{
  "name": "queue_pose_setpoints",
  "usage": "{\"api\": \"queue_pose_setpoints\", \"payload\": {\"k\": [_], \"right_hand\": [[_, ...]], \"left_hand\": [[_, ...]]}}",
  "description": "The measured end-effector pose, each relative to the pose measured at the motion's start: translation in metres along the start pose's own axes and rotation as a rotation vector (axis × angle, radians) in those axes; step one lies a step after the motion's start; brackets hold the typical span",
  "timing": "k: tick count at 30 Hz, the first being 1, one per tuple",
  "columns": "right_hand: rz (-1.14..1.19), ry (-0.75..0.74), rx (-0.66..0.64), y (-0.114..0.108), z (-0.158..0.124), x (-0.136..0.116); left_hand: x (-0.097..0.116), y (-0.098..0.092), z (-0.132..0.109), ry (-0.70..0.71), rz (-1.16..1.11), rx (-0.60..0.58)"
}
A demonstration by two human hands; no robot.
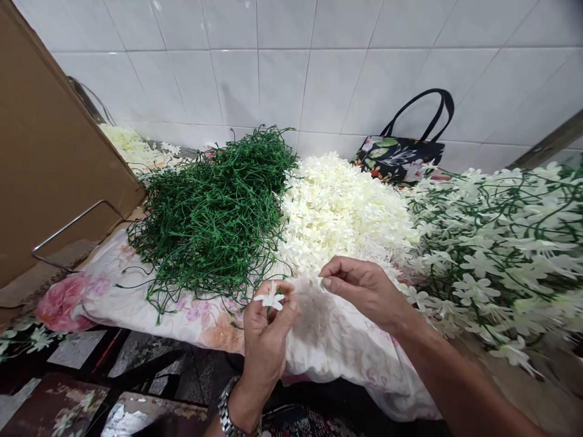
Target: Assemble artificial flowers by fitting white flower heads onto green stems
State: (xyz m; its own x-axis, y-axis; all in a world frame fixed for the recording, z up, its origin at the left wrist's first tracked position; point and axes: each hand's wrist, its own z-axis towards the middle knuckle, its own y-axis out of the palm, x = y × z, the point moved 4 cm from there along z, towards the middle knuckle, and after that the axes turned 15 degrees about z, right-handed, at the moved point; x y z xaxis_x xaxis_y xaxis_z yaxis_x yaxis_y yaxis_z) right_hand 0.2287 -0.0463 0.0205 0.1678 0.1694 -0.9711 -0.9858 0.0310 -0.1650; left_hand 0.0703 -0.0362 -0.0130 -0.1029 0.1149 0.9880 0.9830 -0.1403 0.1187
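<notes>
My left hand (265, 343), with a metal watch at the wrist, is closed around a green plastic stem that carries a white artificial flower (270, 299). Thumb and fingertips of my right hand (367, 290) are pinched together just in front of a heap of loose cream-white blossoms (337, 203); a tiny pale bit shows at the tips, too small to name. Behind my left hand lies a tangled heap of green plastic stems (218, 212). To the right, many white flowers on green stems (478, 285) are piled up.
Under the heaps spreads a floral cloth (182, 315). A cardboard box (54, 139) with a wire handle (68, 227) stands at left. Near the white tiled wall (282, 79) sits a black floral handbag (401, 159). More pale blossoms (132, 145) lie behind the box.
</notes>
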Motion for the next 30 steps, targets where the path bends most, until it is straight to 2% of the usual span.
{"api": "queue_pose_setpoints", "payload": {"k": [1,3,5,7,10,13,16,19,21,24,27,30], "right_hand": [[0.162,0.086,-0.03,0.004,-0.006,0.001],[0.341,0.19,-0.083,0.014,-0.019,0.002],[0.394,0.244,-0.1,0.021,-0.032,0.003],[0.356,0.264,-0.097,0.025,-0.043,0.006],[0.156,0.184,-0.059,0.022,-0.055,0.007],[-0.144,-0.006,0.045,0.007,-0.062,0.005],[-0.471,-0.166,0.14,-0.011,-0.064,0.005],[-0.717,-0.193,0.17,-0.022,-0.06,0.009],[-0.734,-0.205,0.148,-0.022,-0.055,0.008],[-0.562,-0.226,0.101,-0.014,-0.048,0.0],[-0.352,-0.139,0.076,0.0,-0.042,-0.003],[-0.258,-0.104,0.109,0.013,-0.041,0.002]], "left_hand": [[0.003,0.002,-0.001,0.048,0.043,-0.029],[0.008,0.004,-0.005,0.167,0.15,-0.112],[0.01,0.005,-0.012,0.274,0.237,-0.177],[0.008,0.004,-0.017,0.305,0.286,-0.212],[-0.006,0.004,-0.018,0.175,0.295,-0.213],[-0.018,0.006,-0.012,-0.012,0.204,-0.101],[-0.022,0.014,-0.006,-0.116,0.121,-0.016],[-0.022,0.018,-0.002,-0.205,0.054,0.049],[-0.023,0.018,-0.001,-0.226,0.026,0.077],[-0.025,0.017,0.001,-0.199,0.025,0.065],[-0.029,0.016,0.0,-0.186,0.048,0.061],[-0.031,0.017,-0.001,-0.186,0.063,0.09]]}}
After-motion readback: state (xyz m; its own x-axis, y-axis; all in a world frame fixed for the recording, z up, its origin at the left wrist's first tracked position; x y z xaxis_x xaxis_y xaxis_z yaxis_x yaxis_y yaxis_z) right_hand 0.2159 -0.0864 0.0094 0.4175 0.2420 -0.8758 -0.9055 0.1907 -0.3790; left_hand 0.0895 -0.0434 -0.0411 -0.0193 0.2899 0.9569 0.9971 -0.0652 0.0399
